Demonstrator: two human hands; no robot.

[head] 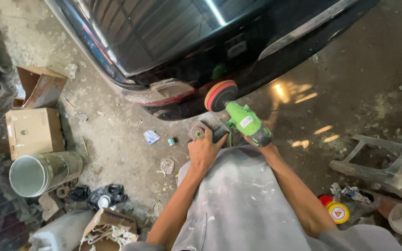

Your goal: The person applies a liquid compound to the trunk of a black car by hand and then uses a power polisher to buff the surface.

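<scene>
Two bare hands are gripping a green polisher (244, 122) whose round pad (220, 95) is pressing against the lower edge of a dark car body (173, 42). The left hand (204, 149) is closing around the black side handle just left of the polisher, knuckles up, forearm running straight down toward the camera. The right hand (262, 139) is lying mostly hidden behind the polisher's rear end; it is wrapping the green body, though its fingers cannot be seen clearly, and its forearm is angling down and to the right. The pad is sitting above and slightly right of the left hand, tilted on edge against the car's curved corner. A grey apron (238, 204) is spreading below the polisher, between both forearms. Left of the polisher, small scraps are dotting bare concrete floor (117, 135), leaving open room on that side. Farther left, a cardboard box (33, 131) and a metal can (43, 173) are crowding the edge. Right of the polisher, sunlit floor is lying open up to a grey plastic stool (387, 162) on its side, with a red and yellow tin (336, 211) beneath it.
</scene>
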